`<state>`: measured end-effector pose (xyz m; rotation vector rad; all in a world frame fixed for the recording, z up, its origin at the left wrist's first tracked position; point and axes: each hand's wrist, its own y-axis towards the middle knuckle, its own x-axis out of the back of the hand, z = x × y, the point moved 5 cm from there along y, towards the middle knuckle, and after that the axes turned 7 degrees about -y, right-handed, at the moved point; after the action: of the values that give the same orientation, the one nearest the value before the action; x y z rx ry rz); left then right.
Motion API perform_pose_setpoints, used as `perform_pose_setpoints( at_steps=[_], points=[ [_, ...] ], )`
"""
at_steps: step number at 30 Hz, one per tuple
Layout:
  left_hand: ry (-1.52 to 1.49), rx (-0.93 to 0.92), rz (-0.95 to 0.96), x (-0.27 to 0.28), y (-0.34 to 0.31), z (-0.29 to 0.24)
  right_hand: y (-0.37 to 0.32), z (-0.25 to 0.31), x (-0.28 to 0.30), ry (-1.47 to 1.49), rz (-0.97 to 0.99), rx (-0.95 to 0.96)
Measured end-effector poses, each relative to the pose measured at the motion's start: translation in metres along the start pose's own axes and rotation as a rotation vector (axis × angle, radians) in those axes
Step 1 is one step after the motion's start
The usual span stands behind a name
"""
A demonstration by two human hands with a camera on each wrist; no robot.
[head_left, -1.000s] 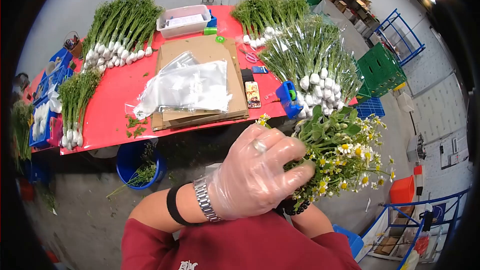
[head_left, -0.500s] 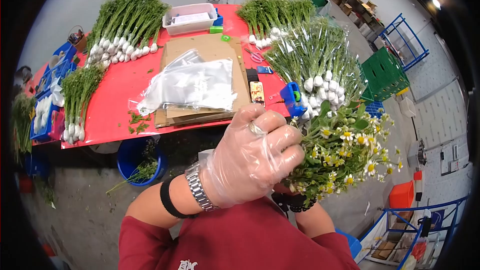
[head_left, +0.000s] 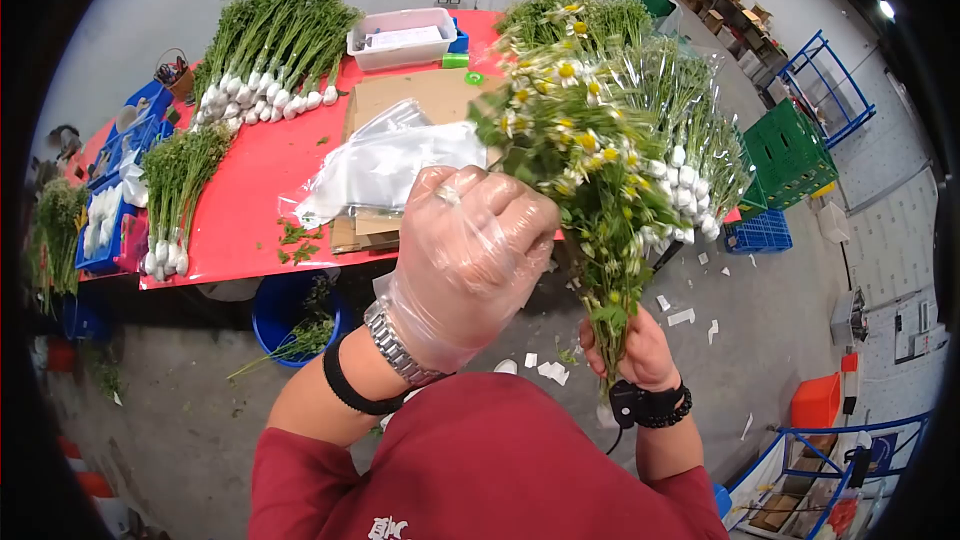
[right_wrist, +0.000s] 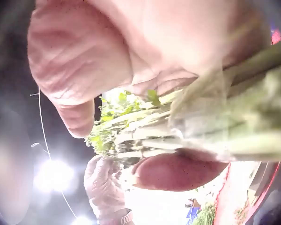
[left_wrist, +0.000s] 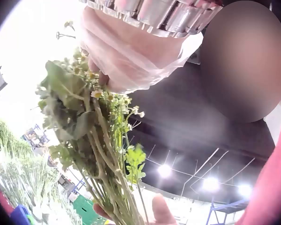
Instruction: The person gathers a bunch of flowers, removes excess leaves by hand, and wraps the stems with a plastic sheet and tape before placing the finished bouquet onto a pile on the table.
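A leafy bunch of chamomile (head_left: pixel 590 150) with white and yellow heads stands nearly upright in front of the person, stems down. My left hand (head_left: pixel 475 265), in a clear plastic glove, has its fingers curled at the upper part of the bunch; the flowers and the back of the hand partly hide the fingertips. Lower down, my bare right hand (head_left: pixel 645 350) holds the stems. In the right wrist view, its fingers (right_wrist: pixel 178 171) curl under the stems (right_wrist: pixel 150 124). Thick stems (left_wrist: pixel 103 145) run down from the gloved hand in the left wrist view.
Clear plastic sleeves (head_left: pixel 400 165) lie on cardboard on the red table (head_left: pixel 250 200). White-ended green bunches (head_left: pixel 270 50) stand along its back and sides. A blue bucket (head_left: pixel 290 325) with cuttings is on the floor, near scattered white scraps (head_left: pixel 680 317).
The chamomile has swung from leaning right to nearly upright, its heads now over the table. My right hand has come into view lower on the stems. My left hand has shifted left.
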<state>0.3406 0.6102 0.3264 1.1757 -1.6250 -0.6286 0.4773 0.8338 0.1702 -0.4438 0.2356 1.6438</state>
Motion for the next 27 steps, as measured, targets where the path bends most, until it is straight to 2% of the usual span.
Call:
perform_pose_setpoints(
  at_steps=[1, 5, 7, 9, 13, 19, 21, 22, 23, 25, 27],
  points=[
    [0.017, 0.016, 0.003, -0.001, -0.003, 0.003, -0.002, 0.000, -0.006, 0.009, 0.059, -0.002],
    [0.103, 0.064, 0.068, -0.005, -0.018, 0.013, -0.012, -0.010, -0.019, -0.271, -0.023, -0.200],
    [0.116, 0.074, 0.115, -0.006, -0.025, 0.014, -0.015, -0.021, -0.017, -0.224, -0.012, -0.218],
    [0.122, 0.083, 0.140, -0.007, -0.031, 0.013, -0.016, -0.027, -0.022, -0.015, 0.032, -0.242],
    [0.118, 0.107, 0.184, -0.005, -0.038, 0.003, -0.017, -0.035, -0.021, 0.098, -0.035, -0.265],
    [0.104, 0.198, 0.288, -0.014, -0.047, -0.001, -0.016, -0.045, -0.015, -0.001, -0.066, -0.246],
    [0.248, 0.200, 0.139, -0.012, -0.041, -0.008, -0.015, -0.044, -0.015, -0.044, -0.071, -0.262],
    [0.318, 0.106, 0.150, -0.012, -0.048, -0.008, -0.015, -0.043, -0.015, -0.092, -0.069, -0.273],
    [0.321, 0.106, 0.153, -0.013, -0.052, -0.012, -0.015, -0.043, -0.015, -0.142, -0.067, -0.284],
    [0.248, -0.036, 0.267, -0.026, -0.059, -0.030, -0.011, -0.043, -0.016, -0.117, -0.053, -0.278],
    [0.248, -0.007, 0.305, -0.044, -0.071, -0.029, -0.010, -0.044, -0.020, -0.093, -0.039, -0.277]
  ],
)
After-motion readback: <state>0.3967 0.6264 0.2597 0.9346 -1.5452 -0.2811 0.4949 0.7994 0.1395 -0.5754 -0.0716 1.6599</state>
